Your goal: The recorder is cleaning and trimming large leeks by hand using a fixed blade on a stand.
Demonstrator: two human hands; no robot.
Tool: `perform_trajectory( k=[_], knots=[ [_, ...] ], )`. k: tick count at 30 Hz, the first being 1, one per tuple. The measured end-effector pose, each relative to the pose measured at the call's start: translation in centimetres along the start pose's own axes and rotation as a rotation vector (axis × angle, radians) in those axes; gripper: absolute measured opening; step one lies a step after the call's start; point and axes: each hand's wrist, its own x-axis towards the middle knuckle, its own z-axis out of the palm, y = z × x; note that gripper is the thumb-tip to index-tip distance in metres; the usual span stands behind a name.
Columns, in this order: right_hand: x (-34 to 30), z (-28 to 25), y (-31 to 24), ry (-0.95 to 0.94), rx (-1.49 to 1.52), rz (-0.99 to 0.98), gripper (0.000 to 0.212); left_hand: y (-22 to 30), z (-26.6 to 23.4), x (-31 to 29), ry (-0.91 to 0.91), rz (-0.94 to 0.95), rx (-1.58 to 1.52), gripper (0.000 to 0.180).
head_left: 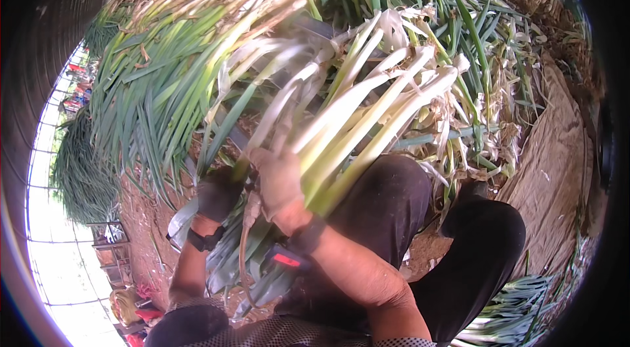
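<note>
My left hand (220,195), in a dark glove, is closed around the green end of a long green onion (281,114). That onion's pale stalk is smeared by motion and points up and away. Close on its right, my right hand (279,179) wears a pale glove and is closed at a hose nozzle (251,209), much of which the hand hides. A thin hose (243,261) hangs down from it. Beside the right hand, several peeled green onions (367,117) lie with white ends pointing away and leaves across my lap. Loose pale skins (315,51) blur beyond the hands.
A big pile of unpeeled green onions (164,65) spreads at the far left. Stripped leaves and skins (459,71) heap up at the right, next to a brown cloth (551,143). More onions (518,304) lie at lower right. A wire mesh (59,242) borders the left.
</note>
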Motion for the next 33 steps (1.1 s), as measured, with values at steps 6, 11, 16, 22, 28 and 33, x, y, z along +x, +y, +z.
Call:
perform_trajectory(
  k=[6,11,16,22,28,33],
  knots=[
    [1.5,0.0,0.0,0.025,0.105,-0.087,0.023,-1.1,1.5,-1.1,-0.001,-0.346,-0.535,0.014],
    [1.6,-0.4,0.2,0.034,0.123,-0.051,0.023,0.3,-0.6,-0.2,-0.02,-0.323,-0.376,0.016],
    [-0.4,-0.7,-3.2,-0.015,0.01,0.244,0.028,1.1,-2.5,-0.5,0.041,-0.298,-0.164,0.02],
    [-4.3,-0.5,-2.7,-0.075,-0.177,-0.161,0.037,1.7,-6.2,-0.7,0.128,-0.316,-0.234,0.024],
    [-10.1,-1.8,-0.1,0.1,-0.245,-0.353,0.024,6.2,-8.5,1.3,0.043,-0.235,-0.124,0.035],
    [-14.3,-2.3,-0.9,0.177,-0.145,-0.335,0.023,11.1,-5.9,3.3,-0.069,-0.187,0.025,0.044]
  ],
)
